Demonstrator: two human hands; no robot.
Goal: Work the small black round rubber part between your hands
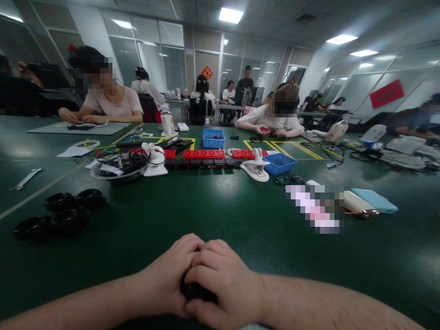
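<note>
Near the table's front edge, my left hand [175,270] and my right hand [223,279] are closed together around a glossy black object [197,292]. Most of it is hidden by my fingers, so its kind does not show. The right hand lies partly over the left, with its fingers curled across the top and its thumb below. To the left on the green table [144,215] lie several shiny black ring-shaped rolls [70,219], close together and partly stacked.
Across the table stand a metal bowl [134,174] of black cables, white clip-on devices [256,167], red and black strips of blocks [202,154], and blue bins [280,163]. Glasses [290,179] and a light-blue item [373,200] lie right. A wrench [27,178] lies far left. Co-workers sit opposite.
</note>
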